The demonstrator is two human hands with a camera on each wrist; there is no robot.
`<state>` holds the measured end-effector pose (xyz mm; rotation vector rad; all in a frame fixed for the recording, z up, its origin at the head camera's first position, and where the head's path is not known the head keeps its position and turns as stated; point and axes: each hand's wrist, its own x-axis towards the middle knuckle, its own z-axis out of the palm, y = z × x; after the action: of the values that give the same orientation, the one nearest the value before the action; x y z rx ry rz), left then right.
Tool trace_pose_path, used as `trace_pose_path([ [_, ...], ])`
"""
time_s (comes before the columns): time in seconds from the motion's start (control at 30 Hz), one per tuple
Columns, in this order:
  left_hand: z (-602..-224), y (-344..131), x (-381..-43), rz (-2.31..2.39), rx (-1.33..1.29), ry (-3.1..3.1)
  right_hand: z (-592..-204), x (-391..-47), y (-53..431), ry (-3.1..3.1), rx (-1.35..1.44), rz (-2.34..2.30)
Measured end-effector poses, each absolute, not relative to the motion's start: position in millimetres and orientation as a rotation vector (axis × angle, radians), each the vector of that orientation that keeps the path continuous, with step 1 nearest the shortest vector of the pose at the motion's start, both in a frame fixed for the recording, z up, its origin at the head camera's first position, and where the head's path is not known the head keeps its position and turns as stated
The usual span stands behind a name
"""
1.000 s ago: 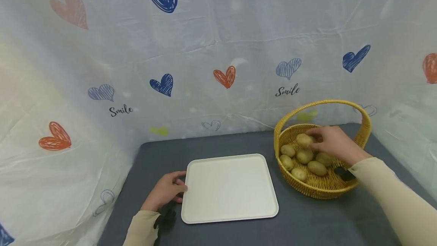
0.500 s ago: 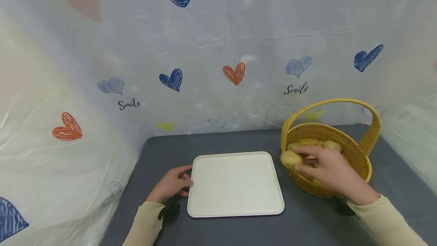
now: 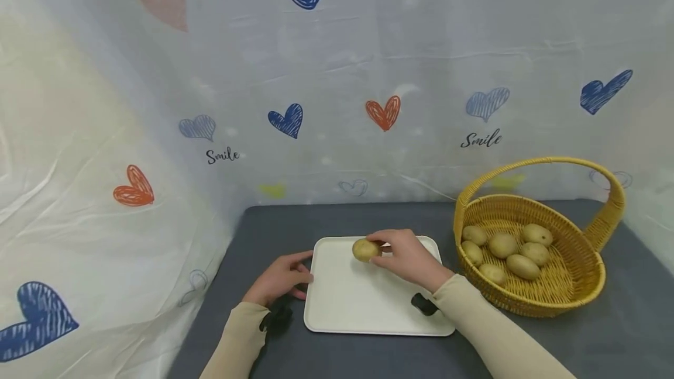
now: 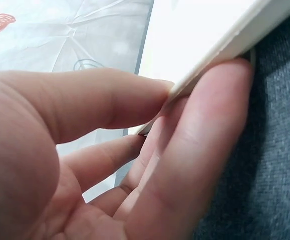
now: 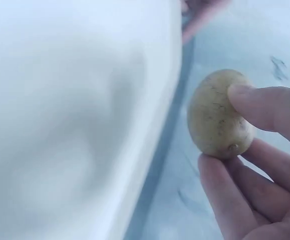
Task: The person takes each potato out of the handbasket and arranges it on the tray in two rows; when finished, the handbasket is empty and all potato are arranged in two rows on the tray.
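My right hand pinches a potato over the far part of the white tray. The right wrist view shows that potato between the thumb and fingertips, above the pale tray surface. At the tray's left side, my left hand grips the edge. Its thumb lies at the rim and the fingers curl beneath, as the left wrist view shows on the tray. Several more potatoes lie in a yellow wicker basket to the right.
Beneath everything is a dark grey tabletop. The basket's tall arched handle rises at the right. A pale curtain printed with hearts hangs behind and to the sides. A black wrist device hangs below my right wrist.
My right hand has carried the potato out of the basket and leftward over the tray. My left hand keeps its grip on the tray's edge. The head view has turned slightly left.
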<state>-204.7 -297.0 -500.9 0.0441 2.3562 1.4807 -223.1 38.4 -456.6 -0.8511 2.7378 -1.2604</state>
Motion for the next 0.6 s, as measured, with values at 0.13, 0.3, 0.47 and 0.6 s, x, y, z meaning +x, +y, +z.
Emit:
trace_pose_path([
  [0.13,-503,-295,-208,1.474,0.06,2.343,-468,-237,7,2.673,-0.855,-1.276],
  [0.3,-504,-296,-208,1.475,0.036,2.32,-478,-247,-21,2.645,-0.895,-1.243],
  [0.47,-503,-298,-208,1.474,0.035,2.323,-482,-254,-36,2.652,-0.923,-1.208],
  [0.6,-504,-297,-207,1.48,0.048,2.328,-484,-256,-42,2.672,-0.943,-1.186],
])
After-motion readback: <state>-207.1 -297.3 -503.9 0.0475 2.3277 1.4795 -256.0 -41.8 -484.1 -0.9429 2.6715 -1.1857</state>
